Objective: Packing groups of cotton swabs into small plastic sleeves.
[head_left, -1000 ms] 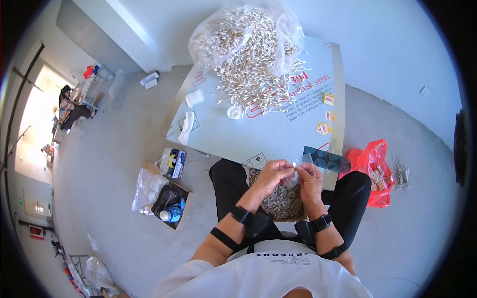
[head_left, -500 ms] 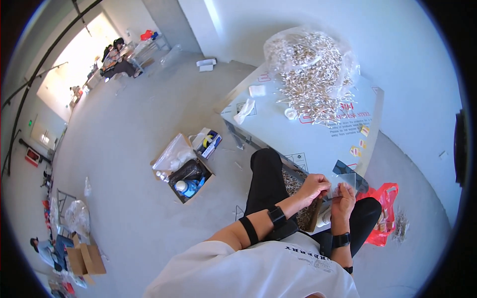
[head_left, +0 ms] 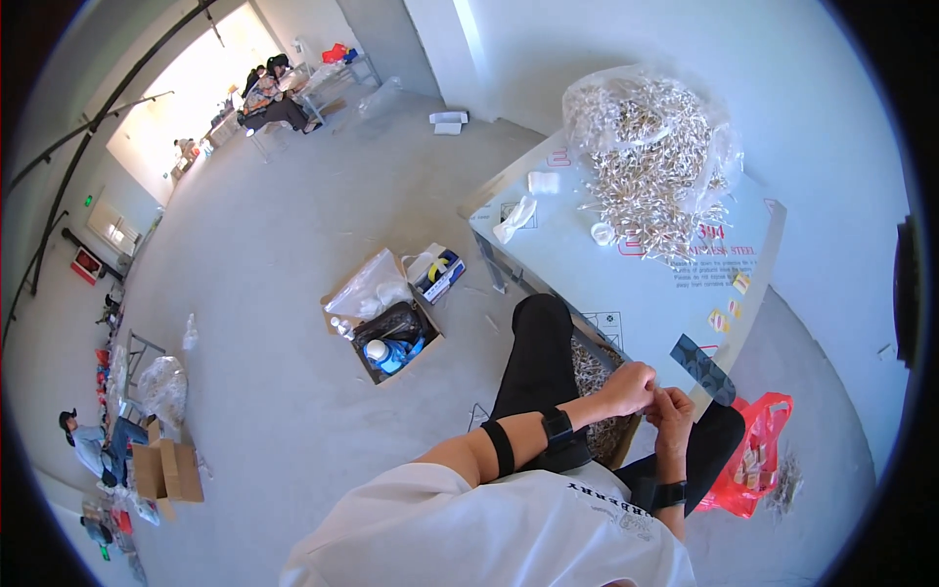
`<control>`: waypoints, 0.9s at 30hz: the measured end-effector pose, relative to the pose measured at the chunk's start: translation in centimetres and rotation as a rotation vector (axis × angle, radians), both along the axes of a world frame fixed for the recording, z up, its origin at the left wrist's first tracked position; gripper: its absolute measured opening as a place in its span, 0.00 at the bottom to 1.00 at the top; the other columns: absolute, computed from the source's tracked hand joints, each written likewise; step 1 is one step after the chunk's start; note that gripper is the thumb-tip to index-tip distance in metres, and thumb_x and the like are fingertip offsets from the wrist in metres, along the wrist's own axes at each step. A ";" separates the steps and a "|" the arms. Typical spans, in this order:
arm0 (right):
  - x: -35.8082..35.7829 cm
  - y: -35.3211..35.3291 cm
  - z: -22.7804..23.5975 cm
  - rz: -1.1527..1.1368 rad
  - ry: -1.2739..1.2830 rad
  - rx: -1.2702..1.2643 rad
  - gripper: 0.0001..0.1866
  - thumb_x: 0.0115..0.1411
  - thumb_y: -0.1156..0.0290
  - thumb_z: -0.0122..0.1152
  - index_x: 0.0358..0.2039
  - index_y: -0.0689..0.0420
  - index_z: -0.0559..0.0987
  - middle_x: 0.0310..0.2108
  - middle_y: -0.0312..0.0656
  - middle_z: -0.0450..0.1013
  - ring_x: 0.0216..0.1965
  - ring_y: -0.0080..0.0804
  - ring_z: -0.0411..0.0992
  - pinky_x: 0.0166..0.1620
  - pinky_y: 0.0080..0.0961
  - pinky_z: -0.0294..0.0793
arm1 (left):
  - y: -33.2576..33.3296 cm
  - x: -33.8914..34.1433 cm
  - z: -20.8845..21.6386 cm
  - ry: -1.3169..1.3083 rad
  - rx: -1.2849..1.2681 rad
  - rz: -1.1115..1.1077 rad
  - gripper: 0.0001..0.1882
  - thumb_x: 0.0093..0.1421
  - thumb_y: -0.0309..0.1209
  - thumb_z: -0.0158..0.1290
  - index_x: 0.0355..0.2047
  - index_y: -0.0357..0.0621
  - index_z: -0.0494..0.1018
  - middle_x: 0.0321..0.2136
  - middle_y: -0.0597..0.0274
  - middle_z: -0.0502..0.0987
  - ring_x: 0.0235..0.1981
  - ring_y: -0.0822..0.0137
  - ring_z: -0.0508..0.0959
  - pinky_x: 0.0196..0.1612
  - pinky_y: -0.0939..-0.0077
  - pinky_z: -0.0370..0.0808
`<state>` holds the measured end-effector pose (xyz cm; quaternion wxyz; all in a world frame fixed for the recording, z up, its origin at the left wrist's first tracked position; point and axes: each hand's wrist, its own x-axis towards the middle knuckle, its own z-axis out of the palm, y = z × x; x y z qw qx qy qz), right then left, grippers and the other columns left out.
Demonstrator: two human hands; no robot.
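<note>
Dark grey, a patterned strip (head_left: 702,370) was seen across the counter's (head_left: 611,284) right edge, its long axis slanted outward, nearward; near that edge, left hand (head_left: 628,389) and right hand (head_left: 673,419) were pinched closed, contents unclear.

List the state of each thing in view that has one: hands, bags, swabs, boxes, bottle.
Left hand: fingers curled in, at the other hand
Right hand: fingers curled in; anything held is unclear
Big clear bag: open
Swabs: loose heap, spilling out
Red bag: open, packets inside
Floor box: open, filled
Blue bottle: white cap on
Brown carton: flaps open
</note>
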<state>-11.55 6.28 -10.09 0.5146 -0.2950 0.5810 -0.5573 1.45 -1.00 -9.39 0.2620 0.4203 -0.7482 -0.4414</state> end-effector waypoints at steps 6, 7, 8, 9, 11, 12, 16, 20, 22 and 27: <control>-1.2 0.4 -0.5 0.099 0.066 0.012 0.12 0.60 0.71 0.60 0.19 0.60 0.77 0.15 0.32 0.69 0.17 0.16 0.65 0.22 0.15 0.62 | 0.3 -1.3 -2.3 -0.074 -0.124 -0.089 0.07 0.42 0.26 0.58 0.18 0.36 0.73 0.18 0.46 0.75 0.23 0.47 0.77 0.26 0.59 0.71; -1.7 0.6 -0.9 0.063 0.046 0.030 0.12 0.60 0.71 0.60 0.19 0.60 0.77 0.15 0.32 0.69 0.17 0.16 0.65 0.22 0.15 0.62 | 0.3 -1.7 -2.2 -0.091 -0.106 -0.127 0.07 0.42 0.26 0.58 0.18 0.36 0.73 0.18 0.46 0.75 0.23 0.47 0.77 0.26 0.59 0.71; -2.1 0.8 -1.4 0.088 0.123 0.005 0.11 0.60 0.72 0.58 0.20 0.60 0.77 0.16 0.32 0.70 0.18 0.17 0.66 0.22 0.15 0.64 | 0.0 -1.8 -2.2 -0.069 -0.044 -0.170 0.07 0.42 0.26 0.59 0.18 0.36 0.72 0.17 0.46 0.75 0.21 0.49 0.77 0.25 0.60 0.71; -2.4 0.9 -1.9 0.117 0.197 -0.020 0.11 0.59 0.73 0.57 0.21 0.61 0.77 0.17 0.31 0.70 0.18 0.17 0.68 0.23 0.15 0.65 | -0.3 -1.8 -2.1 -0.053 0.019 -0.207 0.07 0.42 0.26 0.59 0.17 0.36 0.72 0.17 0.46 0.75 0.20 0.50 0.76 0.24 0.61 0.70; -2.4 0.9 -1.4 0.017 0.229 0.005 0.08 0.54 0.75 0.57 0.20 0.65 0.77 0.16 0.33 0.70 0.20 0.16 0.66 0.23 0.16 0.63 | -0.5 -2.3 -2.0 -0.036 0.053 -0.244 0.10 0.43 0.27 0.61 0.17 0.35 0.71 0.15 0.51 0.74 0.17 0.61 0.75 0.23 0.65 0.69; -2.6 1.0 -1.1 0.019 0.240 0.001 0.08 0.54 0.75 0.57 0.20 0.65 0.76 0.15 0.33 0.69 0.20 0.16 0.65 0.23 0.17 0.63 | -0.7 -2.5 -2.1 0.002 0.143 -0.259 0.11 0.41 0.27 0.63 0.15 0.35 0.71 0.14 0.54 0.74 0.17 0.62 0.74 0.21 0.67 0.69; -4.5 1.6 -2.3 -0.090 0.211 0.002 0.08 0.53 0.75 0.57 0.19 0.64 0.75 0.14 0.33 0.67 0.20 0.17 0.64 0.22 0.20 0.62 | -1.3 -4.2 1.3 0.004 0.543 -0.276 0.09 0.46 0.26 0.62 0.16 0.39 0.72 0.13 0.68 0.70 0.17 0.75 0.71 0.19 0.78 0.65; -5.8 1.5 -2.3 -0.185 0.154 -0.008 0.07 0.52 0.75 0.57 0.19 0.64 0.76 0.15 0.36 0.69 0.20 0.19 0.65 0.23 0.23 0.63 | -2.8 -4.6 -0.2 0.171 0.998 -0.166 0.09 0.49 0.22 0.60 0.17 0.41 0.71 0.14 0.69 0.69 0.17 0.78 0.70 0.19 0.83 0.63; -5.8 1.5 -1.5 -0.235 0.399 -0.086 0.06 0.50 0.75 0.58 0.22 0.66 0.75 0.15 0.43 0.70 0.20 0.26 0.67 0.25 0.29 0.67 | -3.0 -5.4 -1.3 0.031 0.380 -0.218 0.07 0.51 0.19 0.57 0.21 0.40 0.70 0.16 0.71 0.69 0.17 0.79 0.69 0.19 0.83 0.64; -5.5 1.8 -0.7 -0.470 0.406 -0.176 0.14 0.53 0.66 0.64 0.22 0.64 0.74 0.16 0.39 0.69 0.19 0.26 0.67 0.23 0.29 0.64 | -1.9 -9.6 -0.1 0.163 0.006 -0.347 0.12 0.55 0.13 0.52 0.39 0.40 0.73 0.19 0.72 0.69 0.17 0.81 0.68 0.19 0.84 0.65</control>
